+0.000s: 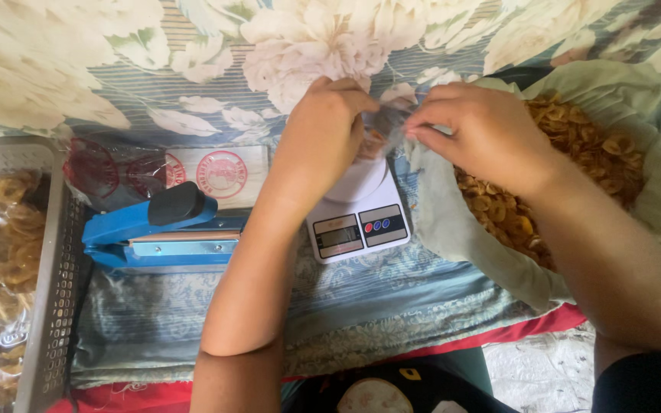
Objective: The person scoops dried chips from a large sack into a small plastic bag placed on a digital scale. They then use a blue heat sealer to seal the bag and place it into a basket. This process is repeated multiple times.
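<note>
**Over the scale: both hands pinching a small clear bag**

Above the scale pan, the fingers (pixel 415 128) of the right hand (pixel 483 134) are pinched together on the mouth of a small clear bag (pixel 382 126). Left hand (pixel 323 138) is curled around the bag's other side, fingers closed on it. Bag holds some yellow-brown chips, hard to see behind the hands. It sits on or just above the pan; can't tell whether it's touching.

Directly below: white kitchen scale (pixel 357 218), round white pan, grey display, coloured buttons facing the camera.

Right of the scale, touching its edge: large pale-green bag (pixel 445 222), mouth open, full of fried chips (pixel 575 145). Right forearm crosses over it.

Left of the scale: blue heat sealer (pixel 154 229), black knob on the arm, arm down. Behind it, a stack of labels with a red round mark (pixel 219 176).

Far left: grey mesh basket (pixel 55 275) holding filled clear bags of chips.

Everything rests on a blue patterned cloth (pixel 392 306); floral fabric (pixel 193 61) behind.
</note>
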